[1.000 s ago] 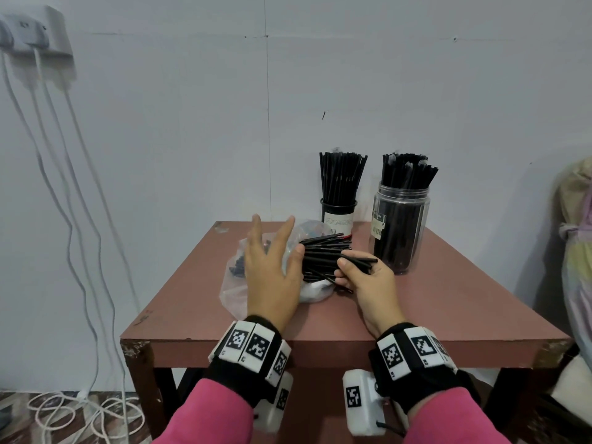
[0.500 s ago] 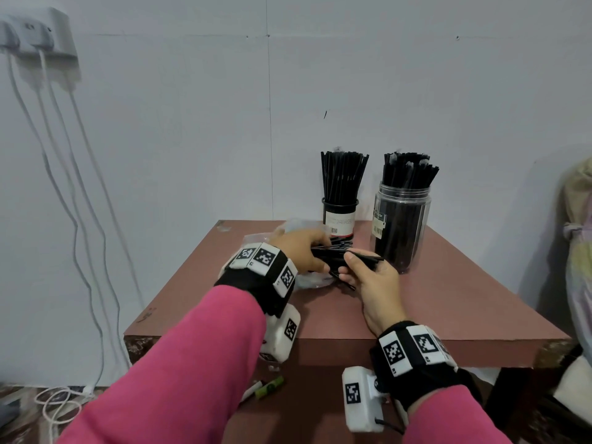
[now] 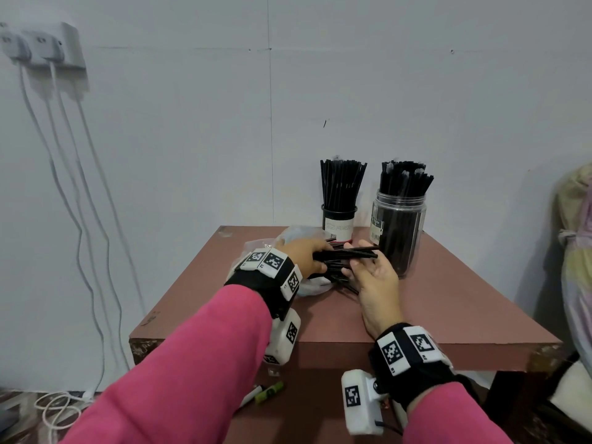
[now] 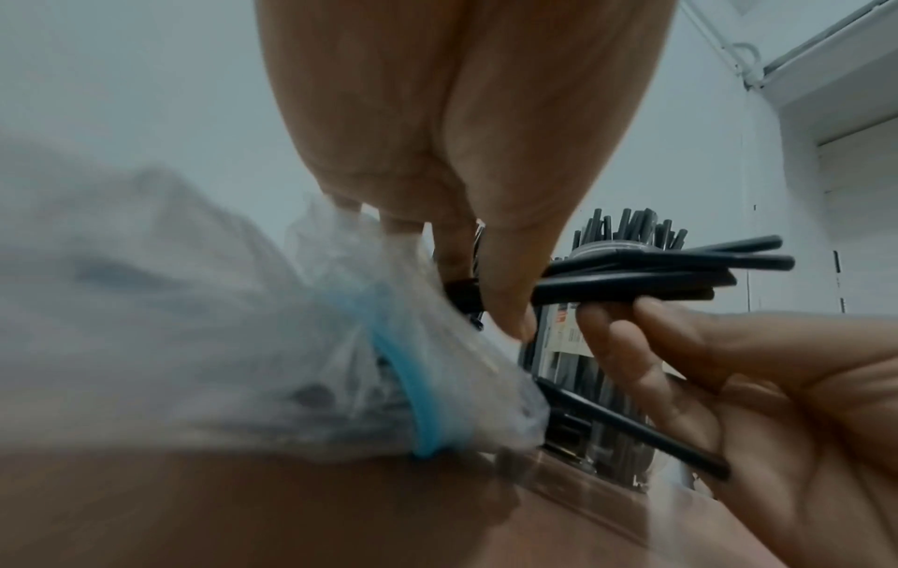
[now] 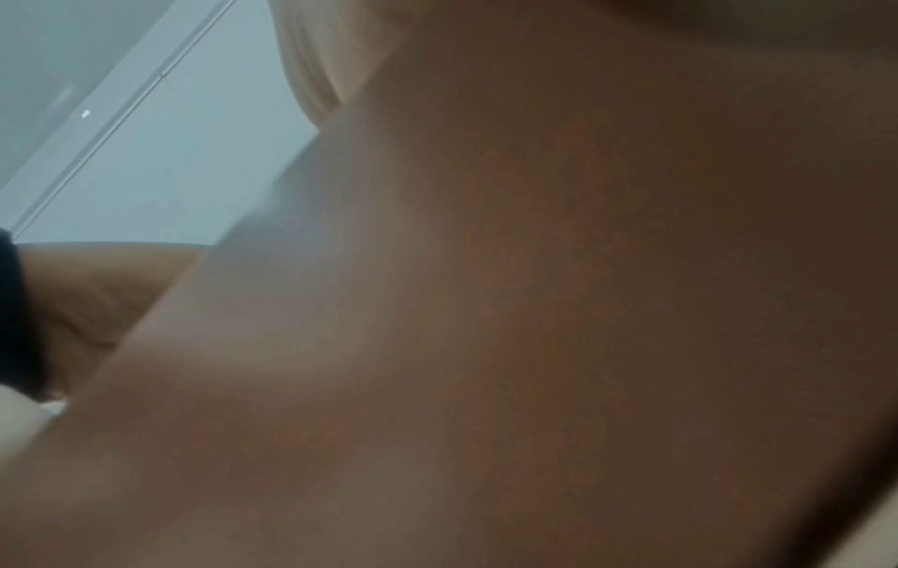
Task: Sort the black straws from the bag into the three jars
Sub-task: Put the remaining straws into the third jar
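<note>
- Left hand (image 3: pixel 304 256), flat on the plastic bag (image 3: pixel 312 285) a second ago, now pinches a bundle of black straws (image 3: pixel 347 253) at frame centre.
- Right hand (image 3: pixel 373 277), fingers spread, waits beneath; transfer to a jar looks imminent.

A white socket block (image 3: pixel 48 46) is fixed high on the pale wall (image 3: pixel 192 139), and white cables (image 3: pixel 80 219) hang from it to a coil on the floor (image 3: pixel 54 411). Under the reddish-brown bench (image 3: pixel 464 309) lie a green marker (image 3: pixel 269 392) and a white marker (image 3: pixel 251 395). Pale bundled fabric (image 3: pixel 576 251) sits at the right edge.
</note>
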A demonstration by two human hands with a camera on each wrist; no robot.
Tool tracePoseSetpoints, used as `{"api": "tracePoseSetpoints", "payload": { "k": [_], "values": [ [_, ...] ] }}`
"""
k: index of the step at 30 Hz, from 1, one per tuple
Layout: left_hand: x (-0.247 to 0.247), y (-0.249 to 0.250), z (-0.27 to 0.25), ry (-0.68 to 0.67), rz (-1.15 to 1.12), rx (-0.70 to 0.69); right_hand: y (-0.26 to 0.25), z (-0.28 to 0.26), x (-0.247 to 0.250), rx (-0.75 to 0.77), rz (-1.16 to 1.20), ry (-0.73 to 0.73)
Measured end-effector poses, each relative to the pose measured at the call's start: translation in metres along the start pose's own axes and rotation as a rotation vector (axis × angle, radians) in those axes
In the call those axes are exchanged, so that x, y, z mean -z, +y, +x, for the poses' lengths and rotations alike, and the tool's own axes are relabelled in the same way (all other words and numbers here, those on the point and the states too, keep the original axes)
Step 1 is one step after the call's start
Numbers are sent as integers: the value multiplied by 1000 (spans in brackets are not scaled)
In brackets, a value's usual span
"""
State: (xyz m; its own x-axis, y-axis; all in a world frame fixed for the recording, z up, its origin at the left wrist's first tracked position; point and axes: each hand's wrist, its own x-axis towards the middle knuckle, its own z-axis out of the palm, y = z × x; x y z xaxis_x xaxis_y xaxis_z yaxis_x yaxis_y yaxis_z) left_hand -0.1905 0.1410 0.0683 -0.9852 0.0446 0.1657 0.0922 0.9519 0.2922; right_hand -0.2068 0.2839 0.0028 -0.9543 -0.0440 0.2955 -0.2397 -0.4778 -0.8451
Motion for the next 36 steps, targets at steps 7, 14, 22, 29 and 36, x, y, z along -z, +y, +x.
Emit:
{"api": "tracePoseSetpoints", "payload": {
  "k": [7, 14, 22, 29, 36],
  "values": [
    [6, 7, 1, 41, 53, 70, -13, 5, 2, -22, -121, 0],
    [5, -2, 3, 167, -75, 50, -10, -6, 22, -97, -904, -308],
    [5, 7, 5, -15, -6, 27, -5, 6, 2, 5, -303, 24],
    [-8, -6, -7, 230, -295, -416, -3, 5, -31, -63, -57, -76],
    [3, -11, 3, 2, -73, 117, -34, 21, -18, 167, -263, 137]
  ]
}}
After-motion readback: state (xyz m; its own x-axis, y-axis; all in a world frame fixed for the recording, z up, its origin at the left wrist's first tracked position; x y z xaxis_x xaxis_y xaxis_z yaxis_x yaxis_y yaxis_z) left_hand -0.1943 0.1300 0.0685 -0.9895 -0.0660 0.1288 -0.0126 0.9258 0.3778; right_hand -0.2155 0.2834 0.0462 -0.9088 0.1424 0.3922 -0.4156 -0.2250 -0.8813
